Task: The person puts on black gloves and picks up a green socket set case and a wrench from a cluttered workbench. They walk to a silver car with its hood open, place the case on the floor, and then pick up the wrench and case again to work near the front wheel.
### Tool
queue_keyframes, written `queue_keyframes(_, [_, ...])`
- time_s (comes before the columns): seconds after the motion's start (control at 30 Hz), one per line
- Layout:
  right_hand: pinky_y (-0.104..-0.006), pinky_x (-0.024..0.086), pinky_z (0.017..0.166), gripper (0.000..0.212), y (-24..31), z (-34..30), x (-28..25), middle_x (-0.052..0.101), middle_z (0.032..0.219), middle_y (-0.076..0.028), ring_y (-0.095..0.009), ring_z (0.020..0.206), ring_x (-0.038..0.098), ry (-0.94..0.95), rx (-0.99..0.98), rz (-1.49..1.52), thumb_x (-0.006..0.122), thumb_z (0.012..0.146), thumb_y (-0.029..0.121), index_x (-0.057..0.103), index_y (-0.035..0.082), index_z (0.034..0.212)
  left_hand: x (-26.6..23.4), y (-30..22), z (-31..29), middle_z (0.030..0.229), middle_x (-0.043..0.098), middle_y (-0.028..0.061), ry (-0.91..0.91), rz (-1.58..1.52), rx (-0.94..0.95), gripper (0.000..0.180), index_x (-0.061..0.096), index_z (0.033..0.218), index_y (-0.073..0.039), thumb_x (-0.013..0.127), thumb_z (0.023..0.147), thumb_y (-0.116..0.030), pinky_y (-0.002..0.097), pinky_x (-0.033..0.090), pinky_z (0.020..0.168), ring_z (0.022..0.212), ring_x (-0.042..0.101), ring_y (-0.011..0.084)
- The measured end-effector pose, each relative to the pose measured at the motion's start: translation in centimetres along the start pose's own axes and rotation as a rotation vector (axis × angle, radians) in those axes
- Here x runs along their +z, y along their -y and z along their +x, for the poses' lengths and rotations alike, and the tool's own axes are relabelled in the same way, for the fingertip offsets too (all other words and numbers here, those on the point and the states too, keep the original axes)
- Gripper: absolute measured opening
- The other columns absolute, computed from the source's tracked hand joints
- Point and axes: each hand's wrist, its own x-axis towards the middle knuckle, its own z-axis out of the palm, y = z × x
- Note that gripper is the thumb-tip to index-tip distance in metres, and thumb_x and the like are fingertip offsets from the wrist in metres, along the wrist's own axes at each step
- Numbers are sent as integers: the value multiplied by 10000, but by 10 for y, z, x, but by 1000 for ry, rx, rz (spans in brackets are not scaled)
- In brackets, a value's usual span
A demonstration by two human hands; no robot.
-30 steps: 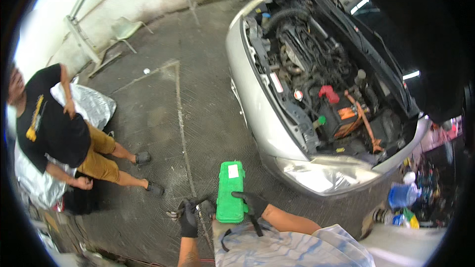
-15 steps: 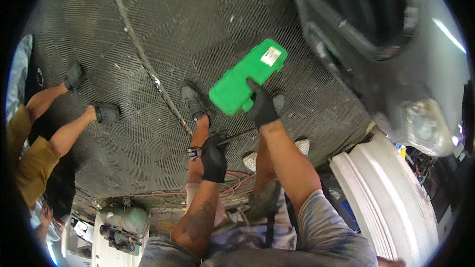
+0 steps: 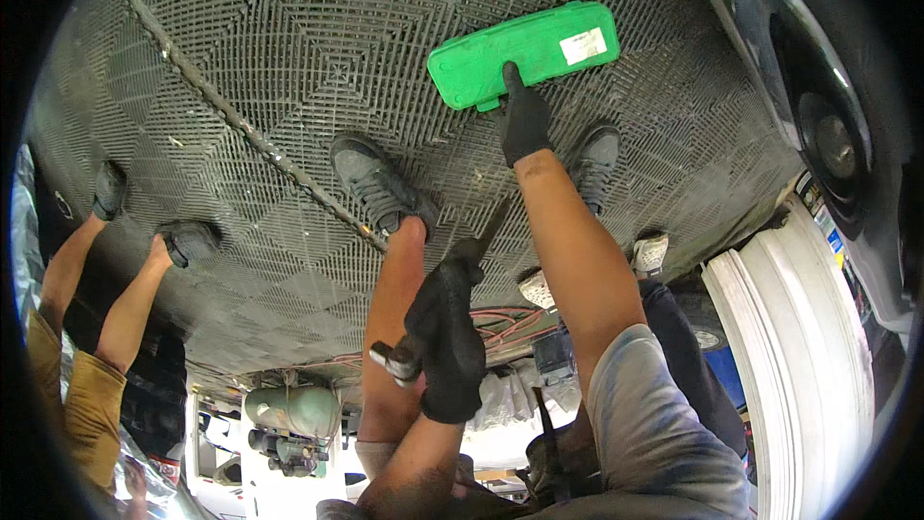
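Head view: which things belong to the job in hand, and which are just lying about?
In hand, so likely part of the job:
green case, gripped by the right hand
dark tool with a metal end, held in the left hand

Apparently just lying or standing about, untouched:
reddish hoses
green tank

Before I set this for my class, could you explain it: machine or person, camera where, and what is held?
It is a person, not a machine. A wide fisheye camera worn on the head looks down, so straight edges bend. The black-gloved right hand holds a long, green, box-shaped case with a white label. The black-gloved left hand grips a tool with a silvery metal end; its exact kind is unclear. Below lies dark, ribbed floor matting.
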Motion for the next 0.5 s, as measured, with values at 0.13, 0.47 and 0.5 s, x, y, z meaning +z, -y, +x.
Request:
queue_keyframes(0.13, [-422, 482, 816, 467, 19, -9, 2, 688, 910, -217, -335, 883, 653, -32, -207, -478, 602, 890, 403, 667, -49, 986, 7, 17, 1, 1169, 614, 117, -9, -355, -138, 255, 565, 1181, 69, 460, 1010, -89, 325, 483, 958, 1064, 588, 199])
queue_keyframes(0.47, [-477, 488, 840, 643, 169, 7, 50, 679, 892, -234, -396, 863, 649, 288, -691, -1416, 443, 886, 585, 716, 3, 848, -5, 15, 19, 1147, 600, 87, -82, -639, -406, 308, 574, 1208, 34, 485, 1018, -191, 292, 487, 934, 1034, 573, 155])
queue_keyframes(0.5, [-473, 489, 843, 651, 174, 14, 53, 681, 892, -229, -397, 858, 650, 306, -686, -1416, 449, 880, 596, 717, 4, 850, -7, 13, 20, 1142, 602, 84, -41, -618, -383, 307, 579, 1204, 29, 488, 1017, -197, 290, 488, 932, 1028, 576, 154])
